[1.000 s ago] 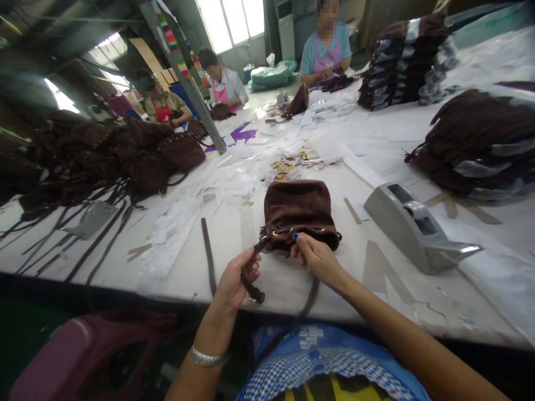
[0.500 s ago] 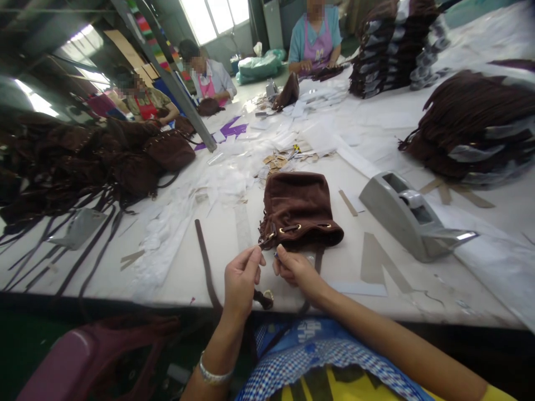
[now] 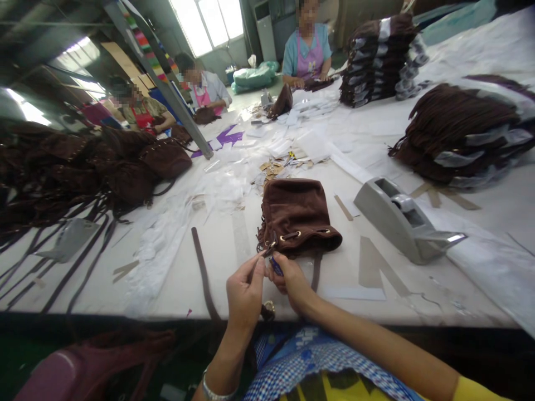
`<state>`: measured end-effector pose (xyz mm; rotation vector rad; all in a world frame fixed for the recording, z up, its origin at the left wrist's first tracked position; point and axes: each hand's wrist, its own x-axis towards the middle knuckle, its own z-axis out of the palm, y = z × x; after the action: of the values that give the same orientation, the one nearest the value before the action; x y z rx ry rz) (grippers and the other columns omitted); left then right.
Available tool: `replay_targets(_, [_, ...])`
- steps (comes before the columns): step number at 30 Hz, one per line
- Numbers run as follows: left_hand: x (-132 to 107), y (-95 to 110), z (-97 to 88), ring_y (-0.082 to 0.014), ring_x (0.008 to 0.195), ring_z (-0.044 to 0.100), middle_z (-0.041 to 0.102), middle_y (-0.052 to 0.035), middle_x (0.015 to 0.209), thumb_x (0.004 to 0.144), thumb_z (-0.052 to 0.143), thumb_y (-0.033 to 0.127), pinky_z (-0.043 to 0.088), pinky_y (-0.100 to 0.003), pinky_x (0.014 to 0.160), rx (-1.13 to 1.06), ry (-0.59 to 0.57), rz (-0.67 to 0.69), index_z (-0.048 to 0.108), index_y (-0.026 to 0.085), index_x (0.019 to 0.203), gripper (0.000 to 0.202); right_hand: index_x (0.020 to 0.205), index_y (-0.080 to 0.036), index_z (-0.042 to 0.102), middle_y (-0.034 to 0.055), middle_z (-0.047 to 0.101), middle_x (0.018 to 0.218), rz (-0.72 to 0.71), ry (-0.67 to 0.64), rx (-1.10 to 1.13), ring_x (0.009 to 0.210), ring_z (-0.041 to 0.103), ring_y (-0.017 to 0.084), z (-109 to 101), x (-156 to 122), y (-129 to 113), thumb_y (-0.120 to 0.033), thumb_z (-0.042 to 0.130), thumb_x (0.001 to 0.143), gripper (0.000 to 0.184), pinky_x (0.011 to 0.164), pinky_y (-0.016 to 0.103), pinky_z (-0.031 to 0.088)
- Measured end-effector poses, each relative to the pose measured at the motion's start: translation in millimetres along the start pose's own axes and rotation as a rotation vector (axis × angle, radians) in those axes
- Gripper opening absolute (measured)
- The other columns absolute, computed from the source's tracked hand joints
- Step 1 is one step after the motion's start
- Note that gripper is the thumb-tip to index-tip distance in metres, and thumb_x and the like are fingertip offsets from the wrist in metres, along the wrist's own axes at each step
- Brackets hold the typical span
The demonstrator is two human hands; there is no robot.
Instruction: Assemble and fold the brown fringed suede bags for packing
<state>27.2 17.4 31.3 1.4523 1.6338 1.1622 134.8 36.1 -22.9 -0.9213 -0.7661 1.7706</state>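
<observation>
A dark brown drawstring bag lies on the worktop, directly in front of the person, its eyeleted opening toward the near edge. Left hand: thumb and fingertips form a pinching grip on a dark strap end at the bag's near left corner. Right hand: the grip is closed on a small blue object, just beside the left fingertips; its exact form is hidden by the fingers. A metal buckle is visible between the wrists. A loose-looking strap lies left of the left hand and runs to the edge. Right of the bag stands a grey tape dispenser; beyond the bag lie scattered cardboard tags. A heap of brown bags occupies the left side, and a bundled brown stack the right. Three co-workers sit or stand at the far side.
</observation>
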Motion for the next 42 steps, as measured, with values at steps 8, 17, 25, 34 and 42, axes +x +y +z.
replay_targets(8, [1.4, -7.0, -0.9, -0.0205, 0.07, 0.067, 0.071, -0.0048, 0.07, 0.088, 0.06, 0.042, 0.054, -0.028, 0.064, -0.032, -0.005, 0.003, 0.074, 0.016, 0.108, 0.035, 0.061, -0.017, 0.049, -0.0088, 0.023, 0.046, -0.038, 0.004, 0.044, 0.04, 0.013, 0.006, 3.6, 1.4, 2.4, -0.057, 0.043, 0.091, 0.051, 0.039, 0.021, 0.01])
replay_targets(17, [0.9, -1.6, -1.6, -0.0198, 0.06, 0.062, 0.067, -0.0036, 0.064, 0.079, 0.072, 0.035, 0.042, -0.024, 0.047, -0.279, 0.011, -0.106, 0.076, 0.019, 0.096, 0.024, 0.063, -0.017, 0.049, -0.0086, 0.023, 0.047, -0.014, -0.015, 0.02, 0.041, 0.016, 0.006, 2.1, -1.3, 2.5, -0.068, 0.043, 0.091, 0.059, 0.04, 0.022, 0.012])
replay_targets(25, [2.1, -2.8, -2.7, -0.0154, 0.051, 0.052, 0.063, -0.002, 0.061, 0.078, 0.071, 0.039, 0.033, -0.023, 0.044, -0.259, 0.004, -0.121, 0.075, 0.018, 0.094, 0.026, 0.063, -0.017, 0.05, -0.008, 0.024, 0.047, -0.058, -0.039, -0.052, 0.041, 0.02, 0.007, 2.9, -3.0, 0.7, -0.073, 0.04, 0.09, 0.063, 0.04, 0.023, 0.015])
replay_targets(34, [3.9, -10.8, -1.8, -0.0066, 0.044, 0.031, 0.049, 0.0031, 0.056, 0.089, 0.06, 0.048, 0.022, -0.021, 0.042, -0.257, -0.111, -0.155, 0.061, 0.015, 0.069, 0.038, 0.062, -0.017, 0.049, -0.0087, 0.023, 0.046, -0.047, 0.004, -0.05, 0.04, 0.017, 0.006, 5.2, -3.6, -2.3, -0.066, 0.047, 0.087, 0.055, 0.039, 0.022, 0.012])
replay_targets(42, [5.8, -9.2, -3.1, -0.0037, 0.043, 0.031, 0.048, 0.0036, 0.057, 0.085, 0.065, 0.047, 0.022, -0.018, 0.04, -0.382, -0.116, -0.246, 0.059, 0.013, 0.068, 0.038, 0.065, -0.017, 0.052, -0.0082, 0.025, 0.046, -0.03, -0.066, -0.106, 0.041, 0.02, 0.007, 0.5, -7.9, 0.9, -0.069, 0.046, 0.089, 0.057, 0.04, 0.022, 0.016])
